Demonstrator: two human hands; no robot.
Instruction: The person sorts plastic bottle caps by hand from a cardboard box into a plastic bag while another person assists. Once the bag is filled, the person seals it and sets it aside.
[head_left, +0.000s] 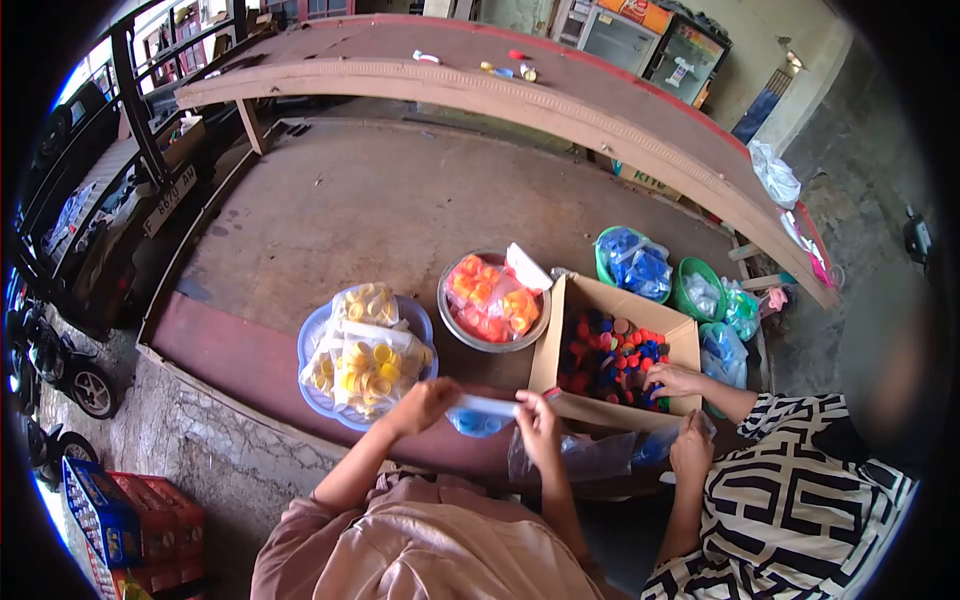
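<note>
Between my two hands a clear plastic bag with blue pieces inside point(476, 422) is stretched by its top edge. My left hand point(425, 405) is closed on the bag's left top corner. On the other corner, the fingers of my right hand point(539, 428) pinch the plastic. Just beyond my left hand, a light-blue basin point(307, 350) holds clear bags of yellow and cream caps point(368, 368). A cardboard box point(545, 345) of loose red, blue and dark caps point(615, 352) stands to the right of my right hand.
A metal bowl point(448, 325) holds bags of orange caps. Beside me, a co-worker's hand point(672, 380) reaches into the box; the other hand point(692, 450) grips a clear bag. Green baskets point(690, 268) with bagged pieces stand right. A raised wooden bench point(430, 85) crosses behind.
</note>
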